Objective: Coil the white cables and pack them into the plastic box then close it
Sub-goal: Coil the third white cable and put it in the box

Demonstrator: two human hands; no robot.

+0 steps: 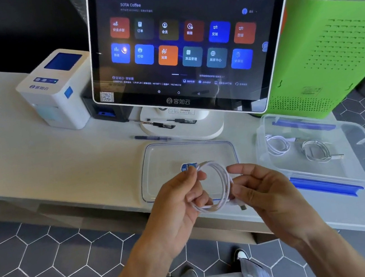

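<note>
Smooth counter (38, 164), looped white cable (221, 180)

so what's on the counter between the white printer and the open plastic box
In the head view, the touchscreen's white stand, a blue pen and the box's clear lid lie between the printer and the plastic box.
</note>
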